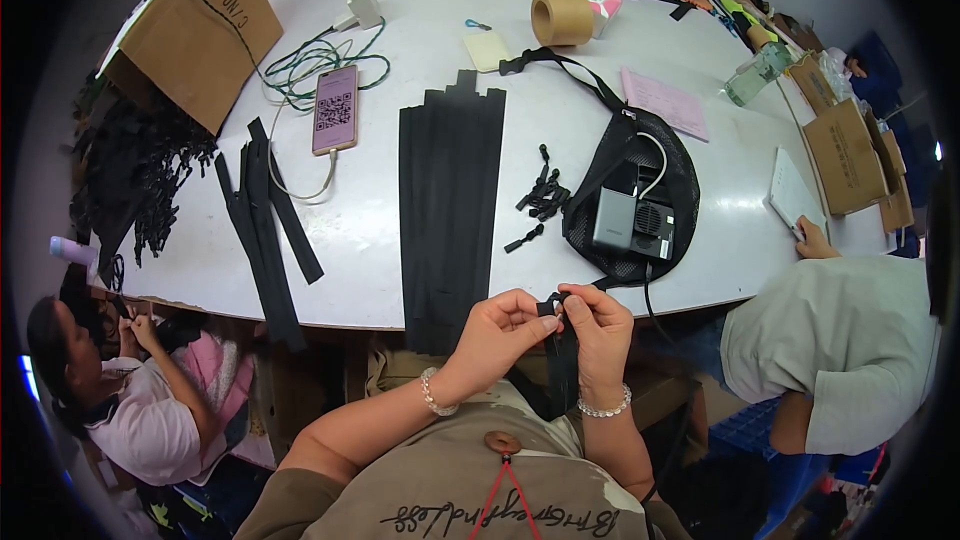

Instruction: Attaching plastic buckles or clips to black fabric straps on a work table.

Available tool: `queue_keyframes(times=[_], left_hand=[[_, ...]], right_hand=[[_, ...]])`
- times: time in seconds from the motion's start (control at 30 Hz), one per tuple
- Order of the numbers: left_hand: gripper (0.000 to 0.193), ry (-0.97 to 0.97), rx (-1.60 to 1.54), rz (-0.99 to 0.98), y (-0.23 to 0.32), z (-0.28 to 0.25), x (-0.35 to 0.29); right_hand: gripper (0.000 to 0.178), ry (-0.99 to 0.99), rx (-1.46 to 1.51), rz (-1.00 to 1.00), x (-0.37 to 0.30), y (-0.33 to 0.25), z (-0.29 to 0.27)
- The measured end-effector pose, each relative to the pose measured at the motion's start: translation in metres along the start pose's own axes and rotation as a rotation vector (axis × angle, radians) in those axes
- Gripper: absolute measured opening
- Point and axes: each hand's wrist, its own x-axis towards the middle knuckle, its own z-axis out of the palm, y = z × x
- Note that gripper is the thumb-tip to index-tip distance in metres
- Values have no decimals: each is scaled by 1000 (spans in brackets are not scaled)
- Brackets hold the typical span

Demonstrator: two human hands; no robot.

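In front of my chest, just off the table's near edge, my left hand (508,327) and my right hand (598,337) pinch the upper end of a black zipper (563,370). Its tape hangs down between my wrists. The fingertips nearly meet, hiding most of what they grip at that end. Beyond them lies a small heap of black zipper pulls (546,198), with one lying apart on the near side. A neat stack of black zippers (450,210) reaches over the table edge, left of the pulls. Farther left, several loose black zippers (260,230) lie spread out.
A black mesh bag (680,155) holding a power bank (613,218) lies at the right, its cable running toward me. A charging phone (335,110), a brown carton (205,35) and a dark pile (150,180) occupy the left. A tape roll (561,19) stands farther back. People sit on both sides.
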Motion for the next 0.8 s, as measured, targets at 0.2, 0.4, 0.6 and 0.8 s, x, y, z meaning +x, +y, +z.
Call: queue_keyframes(times=[0.2, 0.4, 0.6, 0.8], left_hand=[[10, 34, 206, 216, 5, 8, -1], [10, 31, 525, 228, 21, 4, -3], [12, 63, 811, 208, 43, 9, -4], [14, 70, 871, 353, 39, 5, -4]], right_hand=[[13, 20, 24, -67, 1, 5, -5], [14, -19, 90, -53, 0, 9, -2], [14, -8, -246, -283, -1, 6, 0], [14, -20, -340, -327, -1, 3, 2]])
